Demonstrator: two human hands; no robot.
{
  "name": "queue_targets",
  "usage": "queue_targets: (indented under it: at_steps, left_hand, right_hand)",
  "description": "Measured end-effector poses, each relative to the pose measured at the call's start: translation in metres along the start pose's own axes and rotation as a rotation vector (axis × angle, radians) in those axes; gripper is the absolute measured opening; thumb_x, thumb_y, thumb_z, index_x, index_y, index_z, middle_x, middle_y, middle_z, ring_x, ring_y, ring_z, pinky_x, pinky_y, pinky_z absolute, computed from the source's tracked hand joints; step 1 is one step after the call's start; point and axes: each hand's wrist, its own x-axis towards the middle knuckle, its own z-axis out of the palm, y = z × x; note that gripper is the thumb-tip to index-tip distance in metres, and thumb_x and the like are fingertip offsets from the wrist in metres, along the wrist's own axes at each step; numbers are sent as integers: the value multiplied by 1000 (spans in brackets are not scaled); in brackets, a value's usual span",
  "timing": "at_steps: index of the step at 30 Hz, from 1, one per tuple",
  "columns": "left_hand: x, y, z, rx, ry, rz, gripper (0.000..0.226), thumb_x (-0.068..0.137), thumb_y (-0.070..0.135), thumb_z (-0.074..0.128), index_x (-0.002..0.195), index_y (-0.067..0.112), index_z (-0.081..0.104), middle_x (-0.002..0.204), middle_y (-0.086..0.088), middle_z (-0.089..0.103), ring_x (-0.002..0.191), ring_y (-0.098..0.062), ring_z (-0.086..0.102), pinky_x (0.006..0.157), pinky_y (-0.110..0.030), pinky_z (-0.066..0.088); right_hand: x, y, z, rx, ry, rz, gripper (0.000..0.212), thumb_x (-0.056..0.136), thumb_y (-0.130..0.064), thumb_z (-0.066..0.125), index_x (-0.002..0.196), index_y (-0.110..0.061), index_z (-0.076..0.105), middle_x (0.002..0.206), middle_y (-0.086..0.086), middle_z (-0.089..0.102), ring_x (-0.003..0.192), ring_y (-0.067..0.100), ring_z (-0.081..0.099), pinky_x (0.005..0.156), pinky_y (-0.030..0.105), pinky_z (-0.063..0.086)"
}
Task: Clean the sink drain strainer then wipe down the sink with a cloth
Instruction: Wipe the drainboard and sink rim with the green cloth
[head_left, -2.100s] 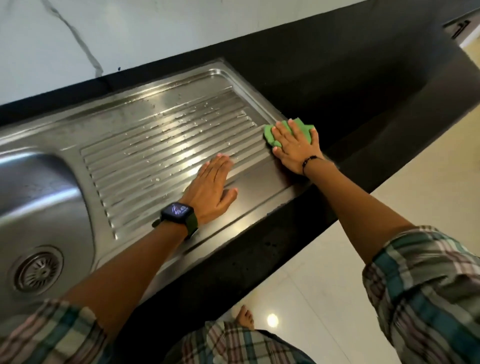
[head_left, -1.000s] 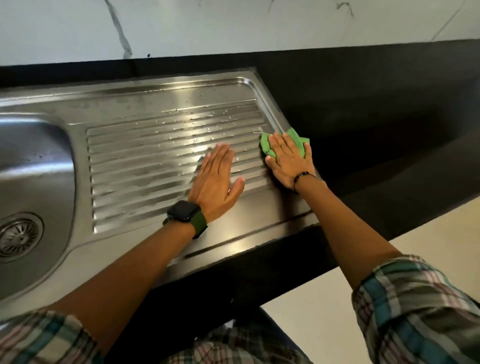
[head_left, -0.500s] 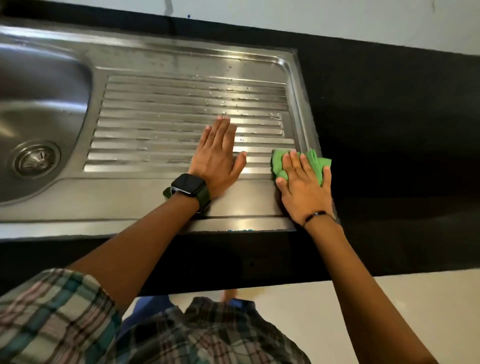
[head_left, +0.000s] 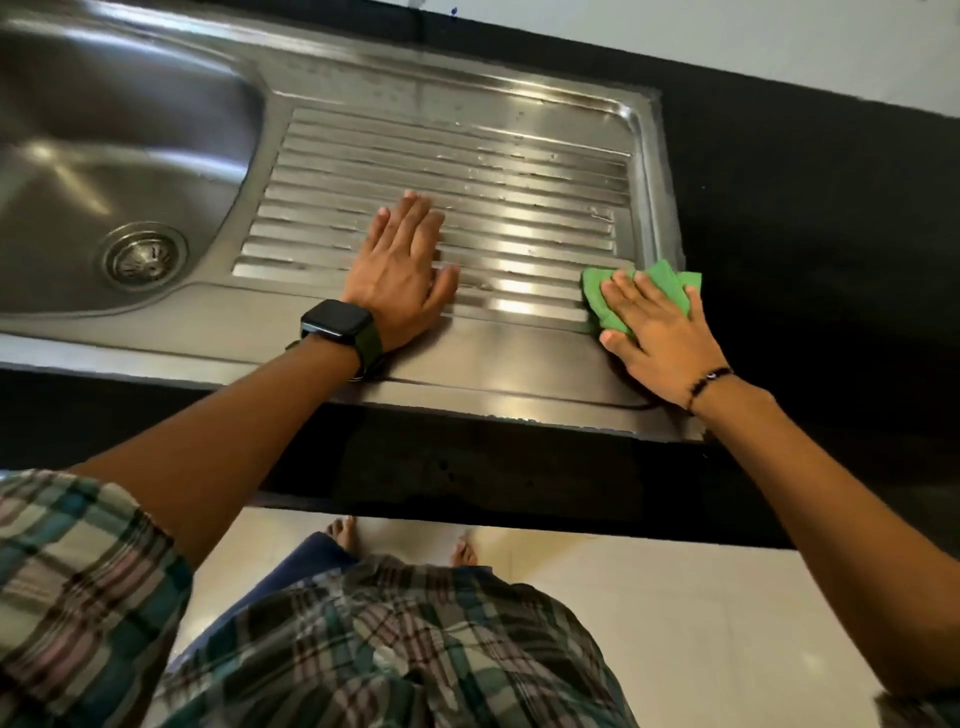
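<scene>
the sink (head_left: 171, 317) is brushed stainless metal, shiny, with soft streaked highlights across its bowl. right of the bowl, its draining board (head_left: 519, 156) is the same bright metal, pressed into smooth raised ribs that catch glare, with small water beads on the far ribs. the drain strainer (head_left: 144, 256) in the bowl's floor is duller ridged metal with dark slots. at the board's right edge the cloth (head_left: 660, 278) is soft green fabric, matt and creased, under the right hand (head_left: 660, 338). the tabletop (head_left: 805, 208) round the sink is black, matt and faintly speckled. below its front edge the floor (head_left: 675, 597) is pale glossy tile. the watch (head_left: 337, 322) has a dark glassy face.
</scene>
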Motion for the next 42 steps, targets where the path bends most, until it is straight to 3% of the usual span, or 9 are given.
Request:
queue_targets:
  at_steps: [5, 13, 17, 20, 24, 30, 34, 36, 42]
  left_hand:
    - [-3, -28, -5, -96, 67, -245, 67, 89, 45, 22, 142, 4, 24, 153, -16, 19, 145, -26, 8, 117, -38, 1]
    - [1, -19, -5, -110, 80, -198, 66, 90, 43, 21, 143, 3, 23, 153, -17, 20, 144, -26, 10, 114, -31, -3]
    - [3, -17, -9, -119, 94, -194, 67, 89, 43, 20, 142, 2, 25, 152, -19, 23, 144, -28, 12, 116, -35, 1]
    - [4, -16, -12, -118, 100, -192, 65, 89, 40, 21, 141, 2, 26, 152, -18, 23, 144, -28, 12, 117, -35, 1]
    - [0, -16, -15, -123, 131, -202, 60, 89, 34, 26, 140, 2, 29, 151, -17, 24, 144, -27, 12, 117, -35, 2]
    - [-7, -43, -29, -122, 182, -280, 60, 90, 37, 26, 139, 3, 31, 151, -18, 26, 143, -28, 14, 117, -38, 4]
    - [-14, -76, -40, -30, 118, -319, 62, 88, 38, 26, 138, 2, 32, 150, -19, 26, 143, -30, 15, 116, -41, 5]
    - [-16, -84, -39, 0, 74, -346, 64, 87, 38, 24, 139, 3, 30, 151, -19, 24, 143, -30, 13, 117, -40, 4]
    - [-10, -87, -31, -82, 22, -350, 63, 91, 39, 23, 143, 4, 21, 154, -17, 16, 145, -26, 6, 116, -36, -1]
  right_hand:
    - [17, 0, -2, 2, -38, -207, 54, 97, -35, 33, 144, -29, 7, 155, -9, 4, 141, 6, -8, 112, 46, -15]
    - [70, -66, -4, -10, -87, -531, 58, 91, -41, 27, 141, -31, -1, 149, -14, -5, 141, 11, -12, 108, 43, -22]
    - [105, -116, -3, -19, -69, -683, 57, 94, -37, 37, 146, -25, 16, 156, -4, 15, 145, 19, 2, 112, 49, -12]
    - [118, -134, -3, 11, -38, -717, 53, 94, -38, 38, 143, -25, 26, 156, -1, 17, 145, 19, 4, 113, 50, -6]
    - [117, -129, -3, -46, -47, -768, 55, 95, -38, 35, 146, -26, 16, 157, -3, 12, 145, 17, -1, 114, 53, -7]
    - [66, -13, -19, -191, -154, -689, 58, 96, -40, 30, 137, -36, -10, 154, -9, -10, 138, 8, -22, 113, 37, -18]
    - [42, 41, -40, -243, -384, -614, 69, 73, -73, -12, 132, -39, -24, 148, -16, -26, 131, -2, -36, 107, 24, -27]
    - [42, 40, -43, -293, -448, -621, 83, 59, -78, -26, 131, -38, -28, 144, -18, -34, 129, -1, -40, 109, 28, -27]
    - [62, 10, -38, -258, -439, -699, 87, 70, -82, -6, 141, -32, -19, 151, -10, -23, 136, 5, -31, 116, 42, -15]
